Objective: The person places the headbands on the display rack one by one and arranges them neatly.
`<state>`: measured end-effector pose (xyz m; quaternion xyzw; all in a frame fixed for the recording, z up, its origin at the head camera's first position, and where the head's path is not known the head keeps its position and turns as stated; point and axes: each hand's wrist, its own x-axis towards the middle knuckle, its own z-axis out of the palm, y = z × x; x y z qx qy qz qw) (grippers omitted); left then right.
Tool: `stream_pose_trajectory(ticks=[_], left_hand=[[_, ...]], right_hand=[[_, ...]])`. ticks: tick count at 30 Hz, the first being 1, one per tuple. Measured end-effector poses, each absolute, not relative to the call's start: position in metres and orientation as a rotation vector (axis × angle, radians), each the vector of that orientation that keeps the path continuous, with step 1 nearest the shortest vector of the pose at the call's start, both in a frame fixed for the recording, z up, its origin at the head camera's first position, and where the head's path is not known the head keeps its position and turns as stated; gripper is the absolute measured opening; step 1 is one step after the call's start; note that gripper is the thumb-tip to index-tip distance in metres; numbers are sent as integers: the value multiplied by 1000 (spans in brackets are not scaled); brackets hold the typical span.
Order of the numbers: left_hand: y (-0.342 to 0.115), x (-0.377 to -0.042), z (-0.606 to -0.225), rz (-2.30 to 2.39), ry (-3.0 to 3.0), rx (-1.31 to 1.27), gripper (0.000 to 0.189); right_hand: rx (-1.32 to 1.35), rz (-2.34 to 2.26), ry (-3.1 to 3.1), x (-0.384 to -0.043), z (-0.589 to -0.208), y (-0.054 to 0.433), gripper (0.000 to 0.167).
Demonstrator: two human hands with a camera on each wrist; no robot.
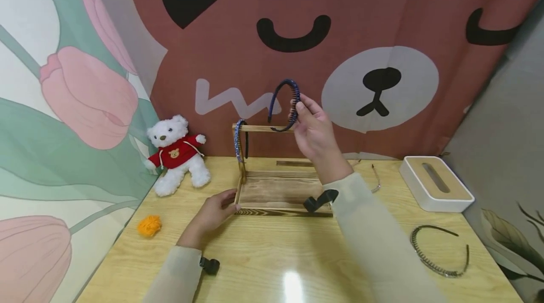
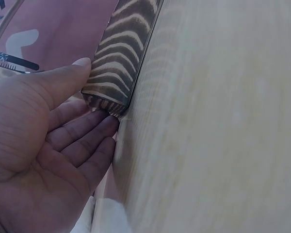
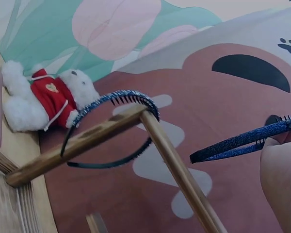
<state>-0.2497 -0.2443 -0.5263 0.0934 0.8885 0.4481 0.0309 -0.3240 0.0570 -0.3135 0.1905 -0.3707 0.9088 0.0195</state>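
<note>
A dark blue toothed headband (image 1: 294,105) is held up in my right hand (image 1: 313,129), pinched at one side between thumb and fingers above the wooden rack's top bar (image 1: 263,128). A second headband (image 1: 238,141), glittery blue, hangs over the left end of that bar; in the right wrist view this hanging headband (image 3: 121,94) loops round the wood. My left hand (image 1: 214,214) grips the front left corner of the rack's base (image 1: 280,212). In the left wrist view the thumb touches the striped front strip (image 2: 121,53), with the fingertips against its end.
A white teddy bear in a red hoodie (image 1: 178,154) sits at the back left, an orange yarn ball (image 1: 149,226) in front of it. To the right are a white tissue box (image 1: 437,185), a dark headband (image 1: 429,261) and a thin band (image 1: 377,180) behind my right forearm.
</note>
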Motion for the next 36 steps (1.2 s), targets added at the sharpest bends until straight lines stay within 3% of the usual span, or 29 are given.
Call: stream_pose_trajectory(ticks=[18, 28, 36], left_hand=[[-243, -250, -530, 1354, 2749, 249, 63], [-242, -251, -531, 1359, 2746, 284, 62], [-244, -253, -529, 1356, 2752, 281, 62]], right_hand=[[438, 2794, -1419, -328, -349, 6, 16], [307, 2629, -1718, -326, -394, -24, 25], [243, 2539, -1783, -329, -399, -39, 28]])
